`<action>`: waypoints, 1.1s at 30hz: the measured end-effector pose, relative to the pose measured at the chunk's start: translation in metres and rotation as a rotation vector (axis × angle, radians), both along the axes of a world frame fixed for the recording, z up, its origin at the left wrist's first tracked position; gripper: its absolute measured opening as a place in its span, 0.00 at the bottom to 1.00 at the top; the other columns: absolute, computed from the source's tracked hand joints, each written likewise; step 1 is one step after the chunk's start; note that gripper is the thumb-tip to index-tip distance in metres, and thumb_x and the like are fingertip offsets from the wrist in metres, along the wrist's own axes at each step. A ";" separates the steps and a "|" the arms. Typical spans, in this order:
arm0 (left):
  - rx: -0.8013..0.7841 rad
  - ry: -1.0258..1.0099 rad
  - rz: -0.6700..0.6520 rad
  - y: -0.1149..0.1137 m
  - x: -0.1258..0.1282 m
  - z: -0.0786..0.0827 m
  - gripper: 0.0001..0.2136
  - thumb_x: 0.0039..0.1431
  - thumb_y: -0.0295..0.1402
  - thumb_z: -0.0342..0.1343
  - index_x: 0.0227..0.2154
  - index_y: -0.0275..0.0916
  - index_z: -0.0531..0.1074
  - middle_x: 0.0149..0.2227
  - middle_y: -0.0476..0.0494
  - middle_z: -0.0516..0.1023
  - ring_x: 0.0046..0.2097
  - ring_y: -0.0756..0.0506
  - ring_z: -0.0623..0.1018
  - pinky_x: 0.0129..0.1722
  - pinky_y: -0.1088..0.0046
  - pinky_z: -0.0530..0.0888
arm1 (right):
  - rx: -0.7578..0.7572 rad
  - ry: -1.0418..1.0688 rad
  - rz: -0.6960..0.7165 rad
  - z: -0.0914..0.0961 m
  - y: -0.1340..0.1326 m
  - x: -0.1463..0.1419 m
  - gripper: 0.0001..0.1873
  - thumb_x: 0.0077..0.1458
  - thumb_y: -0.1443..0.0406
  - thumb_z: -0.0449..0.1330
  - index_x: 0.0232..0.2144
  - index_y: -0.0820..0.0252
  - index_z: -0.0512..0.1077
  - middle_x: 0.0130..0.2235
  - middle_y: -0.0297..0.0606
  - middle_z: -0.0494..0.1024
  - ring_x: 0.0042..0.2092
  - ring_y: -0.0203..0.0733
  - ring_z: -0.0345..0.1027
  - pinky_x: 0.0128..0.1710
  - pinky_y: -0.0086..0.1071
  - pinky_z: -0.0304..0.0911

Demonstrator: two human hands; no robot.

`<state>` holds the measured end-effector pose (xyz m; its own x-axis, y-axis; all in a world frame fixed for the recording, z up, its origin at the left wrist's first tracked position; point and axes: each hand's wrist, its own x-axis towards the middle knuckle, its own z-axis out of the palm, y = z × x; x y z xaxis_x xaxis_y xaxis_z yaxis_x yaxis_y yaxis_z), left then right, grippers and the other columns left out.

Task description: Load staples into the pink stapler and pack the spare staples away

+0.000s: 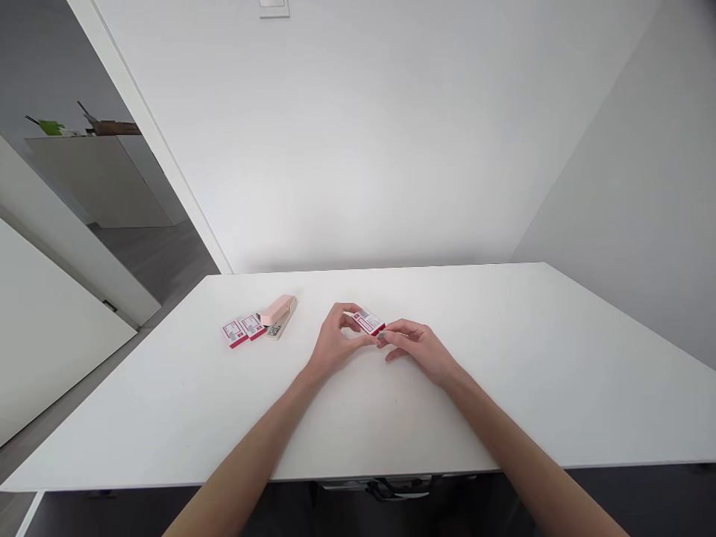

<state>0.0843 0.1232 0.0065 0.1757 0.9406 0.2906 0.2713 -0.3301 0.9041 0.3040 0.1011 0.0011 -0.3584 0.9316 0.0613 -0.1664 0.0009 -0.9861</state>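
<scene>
Near the middle of the white table, my left hand (pixel 338 339) holds a small white and red staple box (pixel 368 321) between thumb and fingers, tilted above the surface. My right hand (pixel 412 344) is at the box's right end, its thumb and forefinger pinching a small grey piece, apparently a strip of staples (pixel 382 335). How far that strip sits inside the box is hidden by the fingers. To the left lies a pink and cream stapler (pixel 280 315), its top raised from the base. Two similar boxes, a nearer one (pixel 234 333) and another (pixel 253 326), lie beside it.
The white table (pixel 520 358) reaches back to a plain wall (pixel 380 149). Dark cables (pixel 400 490) hang below its front edge. At left, a doorway opens onto a room with a cabinet (pixel 106 183).
</scene>
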 end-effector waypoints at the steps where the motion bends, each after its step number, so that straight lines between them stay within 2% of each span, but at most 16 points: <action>1: 0.031 0.011 -0.001 0.000 0.000 0.000 0.27 0.44 0.41 0.76 0.45 0.44 0.71 0.46 0.45 0.76 0.41 0.46 0.77 0.44 0.66 0.73 | -0.003 0.007 -0.005 0.000 0.000 0.001 0.17 0.55 0.48 0.70 0.38 0.52 0.82 0.44 0.41 0.81 0.49 0.50 0.75 0.44 0.45 0.76; 4: 0.056 0.023 -0.020 0.001 0.000 -0.002 0.23 0.48 0.43 0.74 0.44 0.43 0.73 0.44 0.45 0.77 0.40 0.46 0.75 0.42 0.67 0.72 | -0.014 0.019 -0.032 -0.002 0.002 0.003 0.17 0.55 0.48 0.70 0.37 0.52 0.82 0.45 0.41 0.81 0.48 0.50 0.75 0.44 0.44 0.75; 9: -0.122 -0.108 -0.045 0.005 -0.003 -0.004 0.28 0.52 0.44 0.72 0.54 0.44 0.73 0.40 0.46 0.78 0.44 0.45 0.78 0.48 0.64 0.73 | -0.042 0.019 -0.093 -0.005 0.004 0.006 0.18 0.54 0.48 0.70 0.37 0.53 0.82 0.44 0.40 0.81 0.45 0.47 0.73 0.40 0.39 0.72; 14: -0.232 -0.112 -0.111 0.006 -0.006 -0.005 0.24 0.52 0.46 0.71 0.52 0.44 0.78 0.42 0.46 0.78 0.46 0.44 0.78 0.49 0.64 0.74 | -0.052 0.008 -0.080 -0.003 0.002 0.006 0.17 0.56 0.48 0.70 0.38 0.53 0.81 0.45 0.40 0.81 0.44 0.45 0.72 0.40 0.37 0.70; 17: -0.215 -0.113 -0.139 0.004 -0.005 -0.005 0.26 0.51 0.45 0.71 0.53 0.45 0.78 0.43 0.45 0.79 0.46 0.43 0.79 0.49 0.63 0.75 | -0.053 0.003 -0.082 -0.002 0.001 0.006 0.18 0.56 0.47 0.70 0.38 0.53 0.81 0.45 0.40 0.81 0.44 0.45 0.72 0.42 0.38 0.70; 22: -0.167 -0.062 -0.057 0.000 -0.001 -0.002 0.24 0.51 0.47 0.70 0.50 0.46 0.77 0.39 0.46 0.81 0.40 0.44 0.80 0.41 0.65 0.75 | -0.066 -0.018 -0.109 -0.002 0.002 0.007 0.20 0.54 0.46 0.70 0.38 0.54 0.80 0.46 0.41 0.81 0.44 0.46 0.74 0.44 0.39 0.71; 25: -0.150 -0.036 -0.005 -0.002 0.001 0.002 0.24 0.53 0.47 0.69 0.50 0.44 0.76 0.39 0.45 0.83 0.42 0.43 0.80 0.43 0.65 0.74 | -0.092 -0.022 -0.131 -0.003 0.004 0.007 0.20 0.53 0.46 0.71 0.39 0.53 0.80 0.44 0.40 0.81 0.43 0.45 0.75 0.46 0.40 0.71; 30: -0.103 -0.073 0.018 -0.004 0.004 0.003 0.23 0.53 0.44 0.70 0.50 0.43 0.74 0.47 0.43 0.82 0.46 0.43 0.80 0.48 0.63 0.75 | -0.079 -0.006 -0.113 -0.001 0.003 0.007 0.19 0.54 0.47 0.71 0.40 0.51 0.82 0.56 0.40 0.78 0.48 0.48 0.76 0.44 0.39 0.71; 33: -0.070 -0.047 0.035 -0.006 0.005 0.004 0.24 0.52 0.43 0.70 0.50 0.44 0.73 0.50 0.43 0.81 0.48 0.43 0.79 0.49 0.63 0.76 | -0.083 -0.016 -0.077 0.000 0.002 0.007 0.20 0.54 0.47 0.70 0.41 0.52 0.82 0.53 0.41 0.79 0.44 0.45 0.76 0.42 0.39 0.72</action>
<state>0.0896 0.1172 0.0102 0.1303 0.9642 0.2310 0.2381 -0.2566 0.9368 0.3106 0.1031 0.0014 -0.2859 0.9580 -0.0221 -0.1529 -0.0684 -0.9859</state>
